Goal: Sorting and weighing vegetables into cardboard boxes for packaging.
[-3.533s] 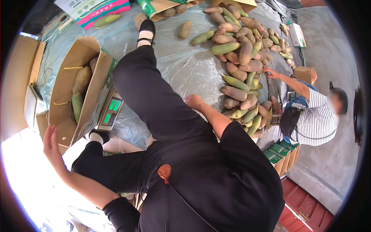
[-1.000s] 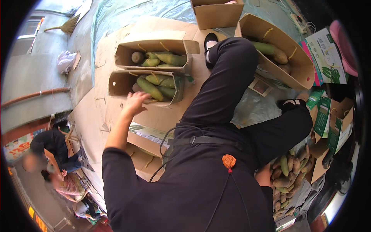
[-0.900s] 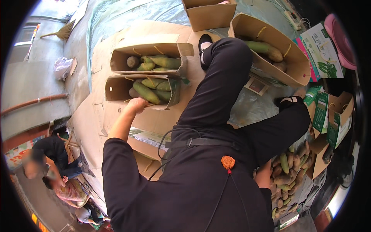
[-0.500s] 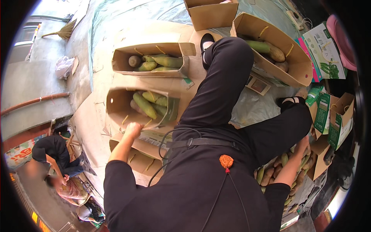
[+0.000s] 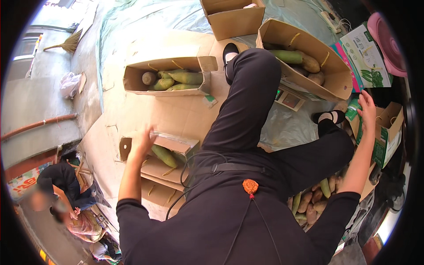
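Observation:
My left hand [image 5: 142,140] is over the far edge of an open cardboard box [image 5: 176,143] on the left. Motion smears its fingers, so its grip is unclear. In that box shows a long green radish [image 5: 164,156]; my hand and the walls hide the rest. Raised on the right, my right hand [image 5: 366,108] has its fingers apart and nothing in them. It is just above a green and brown carton [image 5: 383,137], near the corner of a white carton [image 5: 366,55] with a green vegetable picture. Below that arm lies a heap of brown and green root vegetables [image 5: 311,207].
Ahead stand a box of green radishes [image 5: 163,92], a larger filled box [image 5: 304,86] and another brown box [image 5: 234,22]. One more box [image 5: 154,198] sits against my left side. A pink basin [image 5: 386,44] is at far right. Two people [image 5: 66,185] work at lower left.
My right hand has risen from the vegetable heap to the cartons. The box by my left hand has turned and come closer to me; fewer radishes show in it.

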The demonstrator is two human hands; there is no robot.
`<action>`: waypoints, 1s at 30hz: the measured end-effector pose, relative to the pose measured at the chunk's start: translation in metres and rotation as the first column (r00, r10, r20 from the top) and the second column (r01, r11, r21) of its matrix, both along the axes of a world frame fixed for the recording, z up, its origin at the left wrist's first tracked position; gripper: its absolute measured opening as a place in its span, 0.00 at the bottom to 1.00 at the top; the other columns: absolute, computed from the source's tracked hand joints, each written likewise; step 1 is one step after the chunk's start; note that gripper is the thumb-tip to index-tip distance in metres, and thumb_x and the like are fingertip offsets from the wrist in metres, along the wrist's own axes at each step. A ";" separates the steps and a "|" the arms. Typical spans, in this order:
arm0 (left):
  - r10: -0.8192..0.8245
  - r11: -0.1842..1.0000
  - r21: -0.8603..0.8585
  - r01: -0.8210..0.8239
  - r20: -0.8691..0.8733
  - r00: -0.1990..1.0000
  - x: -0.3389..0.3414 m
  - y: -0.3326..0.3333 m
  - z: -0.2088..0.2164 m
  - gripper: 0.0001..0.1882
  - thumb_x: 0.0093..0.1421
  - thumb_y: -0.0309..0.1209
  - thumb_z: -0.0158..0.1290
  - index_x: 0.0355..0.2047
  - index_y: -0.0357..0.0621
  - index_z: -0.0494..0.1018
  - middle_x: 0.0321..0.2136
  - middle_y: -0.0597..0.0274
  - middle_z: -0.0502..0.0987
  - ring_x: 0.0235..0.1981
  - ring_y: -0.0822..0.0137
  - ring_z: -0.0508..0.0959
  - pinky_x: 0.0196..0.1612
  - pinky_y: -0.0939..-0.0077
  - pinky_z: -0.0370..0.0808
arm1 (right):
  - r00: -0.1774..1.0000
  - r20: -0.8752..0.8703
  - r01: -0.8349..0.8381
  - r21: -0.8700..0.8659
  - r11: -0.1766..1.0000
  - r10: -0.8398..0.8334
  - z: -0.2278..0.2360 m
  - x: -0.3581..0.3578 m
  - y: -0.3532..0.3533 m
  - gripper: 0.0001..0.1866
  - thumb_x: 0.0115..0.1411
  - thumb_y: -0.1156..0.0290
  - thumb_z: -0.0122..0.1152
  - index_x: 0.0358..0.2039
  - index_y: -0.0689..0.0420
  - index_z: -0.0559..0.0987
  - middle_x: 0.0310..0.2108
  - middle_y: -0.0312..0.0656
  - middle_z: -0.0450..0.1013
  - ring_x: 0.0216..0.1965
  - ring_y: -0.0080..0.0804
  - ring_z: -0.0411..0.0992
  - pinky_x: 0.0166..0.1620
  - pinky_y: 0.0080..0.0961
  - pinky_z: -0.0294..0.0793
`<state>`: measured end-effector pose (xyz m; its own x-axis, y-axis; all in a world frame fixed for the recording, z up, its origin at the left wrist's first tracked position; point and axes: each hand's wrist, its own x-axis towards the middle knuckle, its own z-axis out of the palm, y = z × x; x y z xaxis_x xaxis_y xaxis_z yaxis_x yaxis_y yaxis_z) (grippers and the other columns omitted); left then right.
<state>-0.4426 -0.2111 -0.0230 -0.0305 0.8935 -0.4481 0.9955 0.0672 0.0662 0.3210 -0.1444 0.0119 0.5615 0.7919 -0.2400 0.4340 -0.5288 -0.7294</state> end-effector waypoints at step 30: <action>-0.319 0.823 -0.471 0.318 0.079 0.944 0.019 -0.032 -0.055 0.13 0.55 0.31 0.50 0.41 0.51 0.77 0.35 0.48 0.77 0.38 0.49 0.77 0.42 0.60 0.73 | 0.951 -0.234 0.202 -0.014 0.979 -0.200 -0.071 -0.045 0.006 0.28 0.54 0.57 0.60 0.53 0.55 0.68 0.41 0.41 0.73 0.39 0.33 0.74 0.37 0.34 0.72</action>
